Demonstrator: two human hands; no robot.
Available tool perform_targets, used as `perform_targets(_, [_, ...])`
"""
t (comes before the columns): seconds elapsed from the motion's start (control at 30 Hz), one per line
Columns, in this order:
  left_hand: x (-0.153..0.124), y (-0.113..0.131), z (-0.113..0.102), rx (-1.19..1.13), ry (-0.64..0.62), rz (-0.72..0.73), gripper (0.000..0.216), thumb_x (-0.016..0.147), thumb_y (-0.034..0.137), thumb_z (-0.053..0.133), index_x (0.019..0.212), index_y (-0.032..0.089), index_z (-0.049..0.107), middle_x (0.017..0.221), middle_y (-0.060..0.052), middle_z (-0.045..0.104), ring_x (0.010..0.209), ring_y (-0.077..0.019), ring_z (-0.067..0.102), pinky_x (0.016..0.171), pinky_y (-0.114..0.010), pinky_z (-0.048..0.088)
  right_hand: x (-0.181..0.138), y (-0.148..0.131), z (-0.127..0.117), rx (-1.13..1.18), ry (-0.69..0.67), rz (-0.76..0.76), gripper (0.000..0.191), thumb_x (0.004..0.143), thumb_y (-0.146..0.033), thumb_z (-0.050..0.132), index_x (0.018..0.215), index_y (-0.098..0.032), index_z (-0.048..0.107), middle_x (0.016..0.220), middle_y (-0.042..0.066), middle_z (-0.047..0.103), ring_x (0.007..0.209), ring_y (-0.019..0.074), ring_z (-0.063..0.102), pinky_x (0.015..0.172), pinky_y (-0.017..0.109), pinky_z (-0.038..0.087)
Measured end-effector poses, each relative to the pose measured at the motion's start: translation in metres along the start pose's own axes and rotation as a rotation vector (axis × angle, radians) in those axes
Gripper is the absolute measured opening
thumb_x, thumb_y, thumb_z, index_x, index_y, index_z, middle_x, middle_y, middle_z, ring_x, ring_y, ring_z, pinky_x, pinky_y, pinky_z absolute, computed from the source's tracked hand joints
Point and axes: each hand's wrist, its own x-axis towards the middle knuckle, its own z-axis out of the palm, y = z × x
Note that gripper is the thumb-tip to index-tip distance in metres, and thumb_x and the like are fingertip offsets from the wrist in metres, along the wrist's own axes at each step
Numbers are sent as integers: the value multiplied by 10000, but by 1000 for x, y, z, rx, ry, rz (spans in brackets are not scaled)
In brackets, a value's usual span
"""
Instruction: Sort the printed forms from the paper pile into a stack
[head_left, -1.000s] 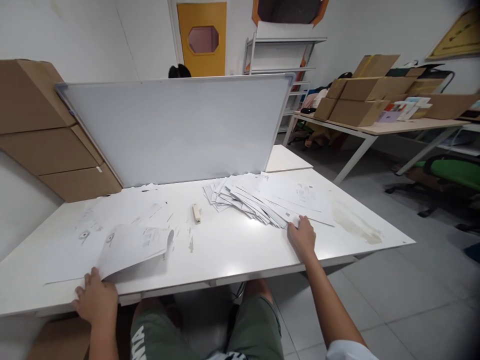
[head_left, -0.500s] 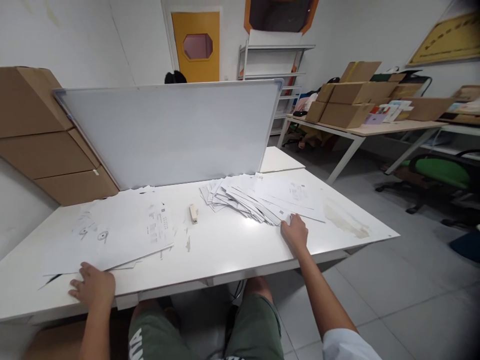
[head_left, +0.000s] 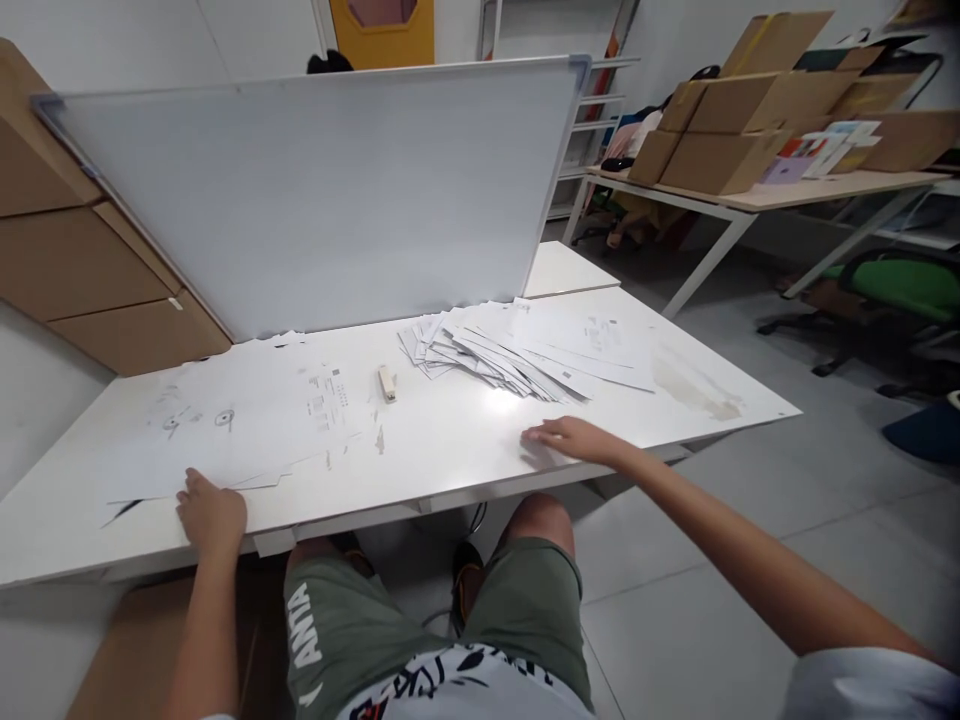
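My left hand rests at the near edge of the printed sheets on the left of the table, its fingers slightly apart and touching the paper. No grip on a sheet shows. Over the bare tabletop at centre right is my right hand, fingers stretched to the left and holding nothing. Just beyond it lies a fanned, untidy pile of paper sheets, apart from the fingers. Between the two groups of paper sits a small cream-coloured stapler.
A whiteboard stands along the back of the white table, beside stacked cardboard boxes on the left. Another table with boxes stands at the right rear, near a green chair. Stains mark the tabletop's right end.
My right hand has left the edge of the pile and moved left and nearer to me. My left hand stays by the left sheets. The view has tilted down.
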Motion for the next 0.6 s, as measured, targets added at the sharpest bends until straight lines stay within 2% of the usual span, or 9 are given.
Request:
perform_targets(0.07, [-1,1,-1,-41,35,-74,654,968,198,344,1524,-56,111,1414,-372,386,1347,-474,401,1038,-579,396,-2,10,-12,-54,141,145,634,996,-605,239,1380,-256,602,1404,56,596,1262,305,583,1071,458,466])
perform_targets(0.17, [-2,3,-2,-47,35,-99,697,961,216,373,1534,-48,76,1403,-389,392,1310,-489,442,1006,-589,424,-3,28,-4,-204,461,174,666,1019,-530,182,1592,-194,221,1610,91,308,1464,305,339,1189,522,306])
perform_targets(0.23, [-1,2,-2,-43,38,-94,704,953,215,383,1534,-48,84,1406,-390,393,1309,-494,443,1006,-596,425,-4,37,15,-283,556,134,700,1023,-499,178,1606,-160,-11,1659,107,116,1522,296,174,1214,539,242])
perform_targets(0.3, [1,0,0,-44,39,-94,712,943,211,394,1534,-48,95,1407,-388,398,1310,-494,446,1016,-601,419,-4,43,34,-334,565,114,722,1026,-482,189,1587,-153,-126,1663,114,20,1534,290,97,1219,535,234])
perform_targets(0.43, [5,-3,4,-45,46,-103,723,928,203,407,1532,-61,109,1421,-390,389,1346,-486,415,1039,-603,403,-4,51,54,-363,416,116,687,1033,-451,182,1595,-174,-99,1655,119,109,1520,264,185,1203,495,290])
perform_targets(0.5, [5,-3,5,-44,56,-84,719,924,190,399,1529,-71,109,1430,-388,384,1369,-478,392,1049,-598,400,-3,51,55,-362,355,118,663,1033,-447,184,1606,-188,-24,1648,111,164,1514,251,214,1201,486,295])
perform_targets(0.6, [3,-2,4,-42,60,-79,721,922,196,392,1529,-65,105,1428,-376,393,1345,-479,419,1045,-590,410,-2,45,53,-335,336,127,641,1030,-444,208,1605,-174,114,1641,115,198,1519,244,198,1210,480,273])
